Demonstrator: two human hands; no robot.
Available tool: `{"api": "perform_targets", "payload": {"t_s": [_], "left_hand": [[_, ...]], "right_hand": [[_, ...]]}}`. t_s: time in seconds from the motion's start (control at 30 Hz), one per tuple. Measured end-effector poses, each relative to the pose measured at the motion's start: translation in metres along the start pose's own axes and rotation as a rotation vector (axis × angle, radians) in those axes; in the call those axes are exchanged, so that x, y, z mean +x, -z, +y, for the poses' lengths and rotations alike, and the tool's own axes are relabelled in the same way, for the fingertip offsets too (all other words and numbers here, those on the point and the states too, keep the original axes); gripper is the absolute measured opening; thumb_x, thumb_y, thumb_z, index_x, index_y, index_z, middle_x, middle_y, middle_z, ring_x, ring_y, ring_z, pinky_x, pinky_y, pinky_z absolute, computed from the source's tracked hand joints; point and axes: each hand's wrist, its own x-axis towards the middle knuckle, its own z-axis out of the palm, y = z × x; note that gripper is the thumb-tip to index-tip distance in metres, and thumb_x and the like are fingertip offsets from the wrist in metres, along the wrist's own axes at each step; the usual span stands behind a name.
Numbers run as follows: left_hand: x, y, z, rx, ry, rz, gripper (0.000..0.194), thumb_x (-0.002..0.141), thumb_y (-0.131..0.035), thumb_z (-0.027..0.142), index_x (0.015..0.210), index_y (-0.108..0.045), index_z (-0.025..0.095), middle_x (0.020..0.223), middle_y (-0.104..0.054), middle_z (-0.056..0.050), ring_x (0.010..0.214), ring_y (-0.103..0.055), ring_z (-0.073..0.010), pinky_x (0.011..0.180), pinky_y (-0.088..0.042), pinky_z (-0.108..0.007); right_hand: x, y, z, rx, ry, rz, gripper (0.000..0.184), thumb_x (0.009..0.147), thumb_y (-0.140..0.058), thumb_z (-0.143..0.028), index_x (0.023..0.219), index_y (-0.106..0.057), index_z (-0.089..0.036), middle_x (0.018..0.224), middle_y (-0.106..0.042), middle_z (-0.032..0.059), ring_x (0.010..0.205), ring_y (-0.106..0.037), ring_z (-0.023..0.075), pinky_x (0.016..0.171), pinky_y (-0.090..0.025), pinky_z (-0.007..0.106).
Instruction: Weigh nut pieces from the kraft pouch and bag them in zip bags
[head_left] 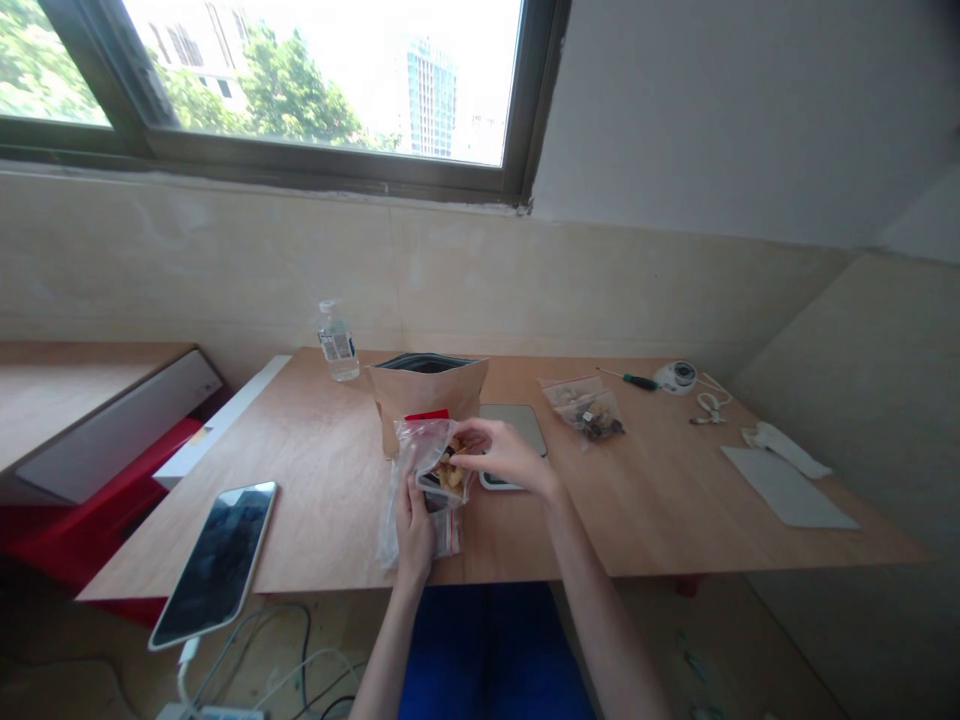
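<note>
My left hand [415,530] is closed around the lower left side of a clear plastic zip bag [411,450], tilted above the table's front half. Yellowish-brown dried pieces [451,474] with some dark bits show inside it. At the bag's mouth, my right hand [504,452] has its fingers bent together against the pieces; what they pinch is hidden. Another flat clear bag [448,535] with a red zip line lies beneath. Just behind stands a brown kraft pouch [427,385], its top open and its lining dark. A small red patch [427,415] shows between pouch and bag.
A flat scale-like device [525,422] lies partly behind my right hand. Right of it are a filled zip bag [585,408], a screwdriver [639,382], a white camera-like device [676,377] and a white sheet [787,487]. Left are a water bottle [339,345] and a charging phone [217,560] overhanging the edge.
</note>
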Motion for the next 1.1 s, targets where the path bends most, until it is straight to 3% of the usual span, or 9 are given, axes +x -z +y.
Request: {"api": "perform_targets", "payload": {"t_s": [0.27,0.47,0.6,0.7,0.8,0.9,1.0,1.1], "left_hand": [[0.001,0.002,0.0,-0.031,0.045,0.079,0.038,0.089,-0.037,0.05,0.104,-0.057,0.022,0.105,-0.064,-0.005,0.105,-0.058,-0.0165,0.087,-0.045,-0.026],[0.002,0.003,0.002,0.007,0.043,0.105,0.038,0.089,-0.037,0.051,0.096,-0.058,0.02,0.092,-0.065,-0.004,0.087,-0.06,-0.0155,0.08,-0.046,-0.026],[0.002,0.004,0.002,0.002,0.038,0.107,0.038,0.089,-0.038,0.05,0.094,-0.059,0.019,0.088,-0.064,-0.002,0.08,-0.059,-0.014,0.076,-0.046,-0.025],[0.002,0.004,0.003,0.003,0.041,0.116,0.039,0.088,-0.038,0.051,0.094,-0.06,0.019,0.086,-0.064,-0.002,0.08,-0.059,-0.014,0.075,-0.046,-0.025],[0.002,0.004,0.004,0.003,0.042,0.112,0.04,0.088,-0.039,0.052,0.094,-0.06,0.018,0.086,-0.064,-0.003,0.079,-0.059,-0.0147,0.074,-0.046,-0.025],[0.002,0.005,0.003,-0.005,0.037,0.099,0.041,0.087,-0.04,0.052,0.093,-0.061,0.018,0.082,-0.063,-0.003,0.077,-0.059,-0.0152,0.073,-0.047,-0.026],[0.003,0.006,0.001,-0.008,0.044,0.12,0.041,0.086,-0.042,0.053,0.092,-0.062,0.017,0.081,-0.062,-0.003,0.077,-0.059,-0.0154,0.074,-0.046,-0.027],[0.003,0.007,-0.003,-0.015,0.052,0.138,0.041,0.085,-0.044,0.053,0.091,-0.062,0.017,0.082,-0.063,-0.003,0.078,-0.059,-0.0152,0.075,-0.045,-0.026]], "right_hand": [[-0.007,-0.024,-0.002,-0.081,0.016,0.048,0.027,0.072,-0.066,-0.026,0.098,-0.065,-0.019,0.093,-0.068,0.0009,0.078,-0.064,0.0133,0.07,-0.051,0.024],[-0.011,-0.011,-0.001,0.204,-0.007,0.112,0.029,0.069,-0.069,-0.027,0.096,-0.061,-0.02,0.094,-0.069,0.0013,0.088,-0.065,0.014,0.078,-0.05,0.026],[0.002,0.002,-0.022,0.373,0.02,0.275,0.034,0.066,-0.072,-0.032,0.096,-0.058,-0.021,0.093,-0.07,0.0008,0.088,-0.067,0.0155,0.079,-0.052,0.028],[0.026,0.007,-0.046,0.39,0.155,0.431,0.037,0.065,-0.073,-0.036,0.096,-0.058,-0.022,0.095,-0.07,0.0002,0.092,-0.066,0.0157,0.083,-0.051,0.029],[0.055,0.006,-0.061,0.32,0.296,0.508,0.036,0.069,-0.07,-0.036,0.099,-0.057,-0.022,0.096,-0.069,0.0004,0.093,-0.065,0.0148,0.085,-0.05,0.028],[0.075,-0.002,-0.06,0.118,0.381,0.522,0.029,0.075,-0.065,-0.031,0.102,-0.057,-0.023,0.098,-0.067,0.0007,0.092,-0.064,0.0144,0.083,-0.05,0.027],[0.082,-0.01,-0.05,-0.172,0.406,0.476,0.022,0.077,-0.064,-0.024,0.099,-0.06,-0.024,0.097,-0.066,0.0003,0.09,-0.061,0.0154,0.084,-0.049,0.029],[0.079,-0.013,-0.042,-0.32,0.441,0.428,0.022,0.078,-0.063,-0.021,0.099,-0.061,-0.024,0.096,-0.066,0.0008,0.089,-0.059,0.0158,0.085,-0.047,0.029]]}}
